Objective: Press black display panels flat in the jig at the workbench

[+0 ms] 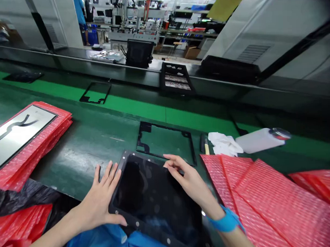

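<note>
A black rectangular screen [157, 200] lies in a dark frame [153, 233] dotted with small round metal spots, at the table's near edge against a blue garment. My left hand [102, 199] is spread flat along the frame's left side, its thumb at the lower edge. Over the screen's far edge is my right hand [183, 173], thumb and index finger pinched together; anything between them is too small to make out. A blue band [226, 219] circles the right wrist. Just beyond lies a thin black bezel frame [193, 146] on the green table.
Red bubble-wrap sleeves [283, 198] lie at right, near a white bottle [260, 140], crumpled white tissue [224, 143] and a yellow-handled tool [207, 147]. At left, a display panel [36, 123] tops stacked red sleeves [51, 139]. Another bezel [84, 99] lies on the bright green strip.
</note>
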Demonstrator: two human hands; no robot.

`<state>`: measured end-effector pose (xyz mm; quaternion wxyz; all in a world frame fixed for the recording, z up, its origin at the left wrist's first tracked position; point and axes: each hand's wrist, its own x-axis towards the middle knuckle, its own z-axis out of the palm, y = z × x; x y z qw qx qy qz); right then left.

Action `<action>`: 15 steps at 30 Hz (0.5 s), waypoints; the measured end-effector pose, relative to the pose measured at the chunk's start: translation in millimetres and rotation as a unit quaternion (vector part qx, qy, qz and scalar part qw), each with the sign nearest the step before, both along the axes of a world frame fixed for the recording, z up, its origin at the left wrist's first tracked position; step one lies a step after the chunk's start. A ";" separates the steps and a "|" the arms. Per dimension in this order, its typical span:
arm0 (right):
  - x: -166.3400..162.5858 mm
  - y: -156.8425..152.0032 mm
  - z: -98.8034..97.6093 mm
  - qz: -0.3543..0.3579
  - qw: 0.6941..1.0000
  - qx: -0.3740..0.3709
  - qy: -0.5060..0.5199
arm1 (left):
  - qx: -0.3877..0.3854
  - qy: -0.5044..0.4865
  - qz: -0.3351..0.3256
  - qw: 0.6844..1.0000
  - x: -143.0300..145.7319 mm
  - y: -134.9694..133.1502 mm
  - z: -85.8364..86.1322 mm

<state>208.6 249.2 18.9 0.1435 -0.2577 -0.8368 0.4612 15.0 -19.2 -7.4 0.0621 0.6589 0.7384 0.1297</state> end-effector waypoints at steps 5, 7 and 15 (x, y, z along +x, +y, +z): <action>-3.0 9.5 21.1 0.050 0.991 -0.120 -0.020 | 0.019 -0.129 -0.002 0.992 0.3 1.2 -0.6; -2.0 12.5 28.4 0.045 0.989 -0.142 -0.013 | 0.059 -0.196 0.012 0.979 2.6 2.6 -1.4; -4.8 31.5 67.6 -0.007 0.996 -0.086 0.026 | 0.099 -0.659 0.057 0.743 19.7 39.6 30.2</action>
